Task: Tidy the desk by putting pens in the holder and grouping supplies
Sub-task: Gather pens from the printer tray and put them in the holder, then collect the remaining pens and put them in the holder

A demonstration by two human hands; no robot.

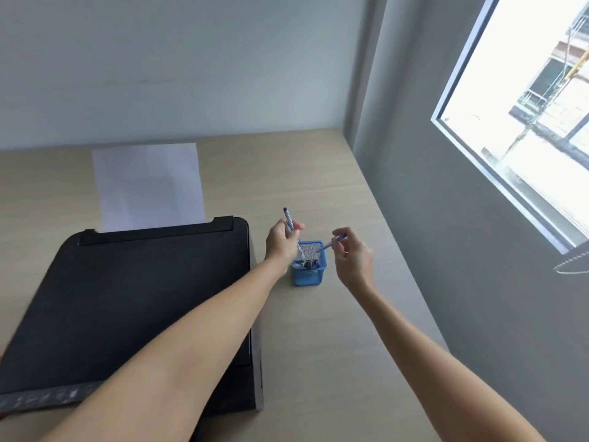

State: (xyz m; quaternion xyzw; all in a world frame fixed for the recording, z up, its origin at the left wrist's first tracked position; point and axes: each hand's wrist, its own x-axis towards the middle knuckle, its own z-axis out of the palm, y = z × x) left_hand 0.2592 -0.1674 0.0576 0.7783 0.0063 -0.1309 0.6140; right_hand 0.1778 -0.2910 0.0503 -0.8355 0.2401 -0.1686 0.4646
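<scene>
A small blue mesh pen holder (308, 275) stands on the light wooden desk (318, 330), right of a black printer. My left hand (282, 242) grips a blue-and-white striped pen (288, 218) held upright, its lower end dipping into the holder. My right hand (352, 255) pinches a blue pen (328, 245) that slants down with its tip over the holder's opening. A few small items lie at the bottom of the holder; I cannot tell what they are.
A black printer (134, 307) fills the left of the desk, with white paper (149, 186) rising from its rear tray. A grey wall (462, 250) with a window (526, 106) bounds the desk on the right. Bare desk lies in front of the holder.
</scene>
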